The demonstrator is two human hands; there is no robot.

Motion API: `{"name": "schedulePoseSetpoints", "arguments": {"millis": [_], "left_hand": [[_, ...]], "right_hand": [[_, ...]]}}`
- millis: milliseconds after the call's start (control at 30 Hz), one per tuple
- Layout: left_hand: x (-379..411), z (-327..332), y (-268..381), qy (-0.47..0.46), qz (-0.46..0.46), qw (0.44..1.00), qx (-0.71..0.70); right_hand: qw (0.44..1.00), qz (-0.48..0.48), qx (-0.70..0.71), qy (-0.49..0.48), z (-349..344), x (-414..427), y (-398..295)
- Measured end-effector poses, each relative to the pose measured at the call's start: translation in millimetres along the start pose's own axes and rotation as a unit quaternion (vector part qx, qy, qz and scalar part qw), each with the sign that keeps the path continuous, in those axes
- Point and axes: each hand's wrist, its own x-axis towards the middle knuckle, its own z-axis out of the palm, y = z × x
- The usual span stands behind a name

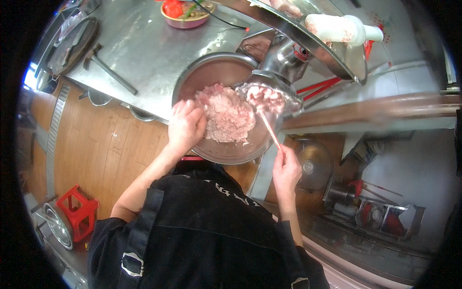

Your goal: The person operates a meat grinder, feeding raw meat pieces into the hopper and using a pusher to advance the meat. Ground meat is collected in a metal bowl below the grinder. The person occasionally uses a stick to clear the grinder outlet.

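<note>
A large stainless steel bowl [245,156] holds a mound of pale pink minced meat [229,115]. My left hand [187,121] curls over the bowl's left rim, beside the meat; its fingertips are partly hidden. In my right hand [287,166] is a thin pinkish stick [269,127], perhaps a chopstick. Its far tip meets the meat at the mouth of a metal meat grinder [276,74]. Ground meat [265,99] clings to that outlet, above the bowl's right side. On the grinder's steel tray [314,43] lies a white plastic pusher [335,29] smeared with meat.
The bowl overhangs the front edge of a steel counter [140,47]. A hammer-like tool [113,74], a round chopping board [86,39] with a knife [74,41], and a food bowl [186,23] are on it. A red stool [77,213] stands on the floor at left.
</note>
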Motion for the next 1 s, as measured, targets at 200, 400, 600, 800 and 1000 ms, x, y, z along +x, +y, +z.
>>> {"name": "schedulePoseSetpoints", "arguments": {"millis": [200,400,600,800,1000], "left_hand": [[-2,2,-2,-0.015,-0.005,1.000,0.000],[-2,2,-3,-0.005,-0.003,1.000,-0.001],[-4,3,-3,0.003,-0.013,1.000,0.002],[-4,5,-3,0.002,-0.006,1.000,-0.001],[-4,2,-2,-0.011,-0.019,1.000,-0.017]], "right_hand": [[0.998,-0.030,0.042,0.030,10,-8,-3],[0.990,-0.038,0.117,0.067,10,-7,-13],[0.998,-0.047,0.031,0.030,17,-11,-6],[0.999,-0.037,0.001,-0.016,13,-11,-5],[0.982,0.014,0.186,-0.017,2,-3,-25]]}}
